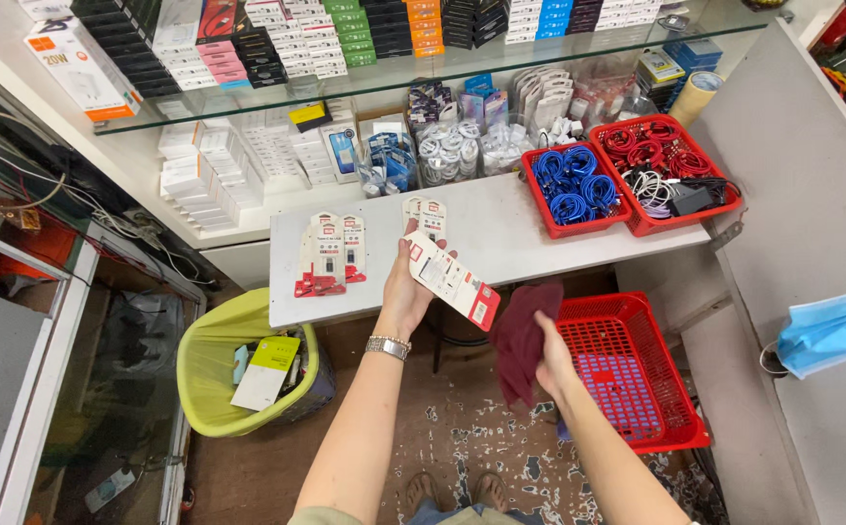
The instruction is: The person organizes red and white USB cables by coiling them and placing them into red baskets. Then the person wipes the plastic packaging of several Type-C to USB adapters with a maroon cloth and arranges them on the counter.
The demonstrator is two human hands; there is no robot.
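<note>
White and red, the packet (452,282) sits gripped in my left hand (405,292), held up over the table (500,243) edge. My right hand (551,358) clutches a maroon cloth (523,335) just below it, above the red basket (637,374) on the floor. More packets (330,255) lie on the table; a green bin (211,362) stands left.

Left arm: bare, reaching up from the near edge toward the middle of the scene, forearm nearly straight, a silver metal wristwatch (388,346) on the wrist.
Left hand (405,292): raised, back toward the camera, fingers curled forward and thumb pressed in, closed in a grip.
Right arm: bare, coming in from the near right, angled up and to the left.
Right hand (552,358): lower and nearer than the left hand, fingers bunched and closed in a grip.
Feet: toes visible at the near edge, between the arms.
</note>
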